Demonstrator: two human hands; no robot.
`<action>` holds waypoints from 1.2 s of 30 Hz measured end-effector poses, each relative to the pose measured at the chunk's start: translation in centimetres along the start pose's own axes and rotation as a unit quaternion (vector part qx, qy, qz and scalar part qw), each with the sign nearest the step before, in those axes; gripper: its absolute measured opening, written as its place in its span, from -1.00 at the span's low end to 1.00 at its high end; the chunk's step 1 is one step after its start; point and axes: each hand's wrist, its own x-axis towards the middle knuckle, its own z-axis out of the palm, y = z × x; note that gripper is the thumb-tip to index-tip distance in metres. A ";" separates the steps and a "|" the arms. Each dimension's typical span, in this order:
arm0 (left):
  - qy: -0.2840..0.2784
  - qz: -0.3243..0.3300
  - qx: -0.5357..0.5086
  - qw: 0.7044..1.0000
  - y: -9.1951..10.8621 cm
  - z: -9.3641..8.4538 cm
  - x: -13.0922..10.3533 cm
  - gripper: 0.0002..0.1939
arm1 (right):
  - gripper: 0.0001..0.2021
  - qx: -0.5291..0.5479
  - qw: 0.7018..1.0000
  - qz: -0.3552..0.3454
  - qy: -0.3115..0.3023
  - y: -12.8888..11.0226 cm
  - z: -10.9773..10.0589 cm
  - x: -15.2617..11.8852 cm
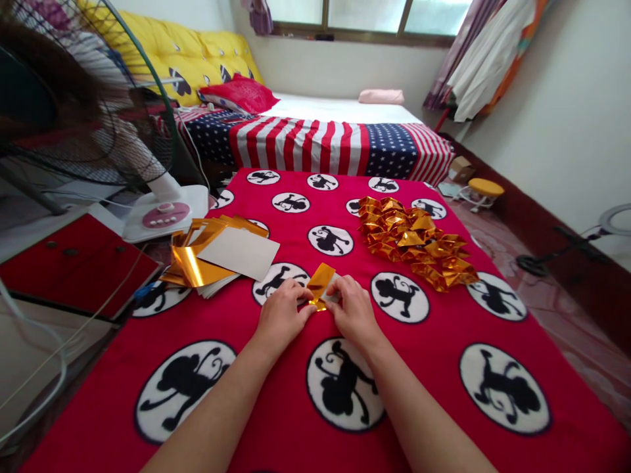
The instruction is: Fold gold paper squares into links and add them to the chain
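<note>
Between my two hands, over the red cloth with monkey prints [276, 407], is a small sheet of gold foil paper [321, 278], partly folded, with a pale underside showing on its right. My left hand [284, 310] pinches its lower left edge between thumb and fingers. On the other side my right hand [353, 307] has its fingers closed on the lower right edge. The fingertips of both hands nearly meet at the near end. Left of my hands lies a loose stack of gold foil sheets [197, 263], a pale sheet [241, 253] on top.
Several folded gold foil pieces [414, 240] sit in rows at the right. An electric fan [167, 207] stands by the left edge. Beyond the table is a bed with a stars-and-stripes cover [305, 141]; a yellow stool [486, 187] is on the floor at right.
</note>
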 end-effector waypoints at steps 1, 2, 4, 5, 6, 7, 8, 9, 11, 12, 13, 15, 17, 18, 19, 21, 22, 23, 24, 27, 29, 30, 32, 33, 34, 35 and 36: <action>-0.001 0.001 0.000 1.000 0.0 0.0 0.0 -0.88 | -0.77 0.012 1.000 -0.003 -0.005 0.3 -0.1 0.1; -0.002 0.001 -0.001 1.000 0.0 0.0 0.0 -0.89 | -0.74 0.025 1.000 -0.005 -0.010 0.6 -0.1 0.2; -0.002 0.000 -0.001 1.000 0.0 0.0 0.0 -0.89 | -0.73 0.058 0.998 -0.001 -0.015 0.9 -0.3 0.4; -0.001 -0.001 -0.001 1.000 0.0 0.0 0.0 -0.89 | -0.75 0.072 0.997 0.005 -0.014 0.9 -0.3 0.5; -0.001 -0.002 -0.002 1.000 0.0 0.0 0.0 -0.88 | -0.80 0.077 0.997 0.014 -0.012 0.7 -0.3 0.6; 0.000 -0.004 -0.003 1.000 0.0 0.1 0.0 -0.88 | -0.86 0.073 0.997 0.024 -0.008 0.5 -0.3 0.6; 0.001 -0.004 -0.006 1.000 0.0 0.1 -0.1 -0.88 | -0.93 0.057 0.998 0.032 -0.003 0.2 -0.2 0.5; 0.002 -0.003 -0.009 1.000 0.0 0.1 -0.1 -0.88 | -0.95 0.031 0.999 0.038 0.003 -0.2 -0.1 0.5; 0.003 0.001 -0.014 1.000 -0.1 0.1 -0.1 -0.87 | -0.92 -0.025 0.999 0.038 0.022 -1.0 0.2 0.3; 0.004 0.004 -0.015 1.000 -0.2 0.0 -0.1 -0.87 | -0.91 -0.051 0.998 0.036 0.032 -1.3 0.4 0.2; 0.002 0.006 -0.017 1.000 -0.2 0.0 -0.1 -0.87 | -0.90 -0.071 0.996 0.034 0.039 -1.5 0.5 0.1; -0.005 0.011 -0.024 1.000 -0.5 -0.1 0.2 -0.88 | -0.89 -0.095 0.994 0.030 0.046 -1.7 0.8 0.1; -0.013 0.010 -0.036 0.999 -0.7 -0.3 0.6 -0.90 | -0.88 -0.102 0.993 0.027 0.045 -1.7 0.9 0.1; -0.013 0.004 -0.038 0.999 -0.9 -0.3 0.9 -0.89 | -0.87 -0.104 0.993 0.026 0.044 -1.7 0.9 0.2; -0.013 -0.003 -0.036 0.999 -1.0 -0.3 1.2 -0.87 | -0.86 -0.106 0.993 0.026 0.043 -1.6 0.9 0.2; -0.005 -0.017 -0.017 1.000 -1.1 -0.3 1.8 -0.83 | -0.86 -0.112 0.993 0.027 0.040 -1.6 0.9 0.2; -0.001 -0.024 -0.008 1.000 -1.0 -0.3 2.1 -0.83 | -0.86 -0.114 0.992 0.027 0.039 -1.6 0.9 0.2; 0.003 -0.033 -0.002 0.999 -1.0 -0.4 2.4 -0.85 | -0.86 -0.116 0.992 0.029 0.036 -1.7 0.8 0.2; 0.003 -0.044 0.002 0.999 -0.8 -0.5 2.7 -0.87 | -0.86 -0.116 0.992 0.030 0.033 -1.7 0.8 0.2; -0.017 -0.078 0.004 0.997 -0.5 -0.9 3.5 -0.90 | -0.86 -0.115 0.992 0.031 0.028 -1.8 0.8 0.2; -0.040 -0.091 0.006 0.995 -0.3 -1.2 4.2 -0.92 | -0.86 -0.115 0.992 0.033 0.028 -1.8 0.8 0.2; -0.050 -0.096 0.010 0.994 -0.2 -1.3 4.5 -0.93 | -0.86 -0.116 0.992 0.033 0.029 -1.8 0.9 0.2; -0.066 -0.101 0.026 0.992 -0.2 -1.4 5.0 -0.93 | -0.86 -0.117 0.992 0.033 0.030 -1.8 0.9 0.3; -0.070 -0.103 0.037 0.992 -0.2 -1.3 5.2 -0.93 | -0.86 -0.117 0.992 0.032 0.031 -1.8 0.9 0.3; -0.071 -0.104 0.050 0.991 -0.2 -1.2 5.3 -0.91 | -0.86 -0.117 0.992 0.032 0.032 -1.8 0.9 0.3; -0.066 -0.107 0.063 0.990 -0.1 -1.0 5.3 -0.90 | -0.86 -0.116 0.992 0.033 0.033 -1.8 0.9 0.3; -0.053 -0.109 0.078 0.990 -0.1 -0.8 5.2 -0.88 | -0.85 -0.115 0.992 0.034 0.035 -1.8 0.9 0.3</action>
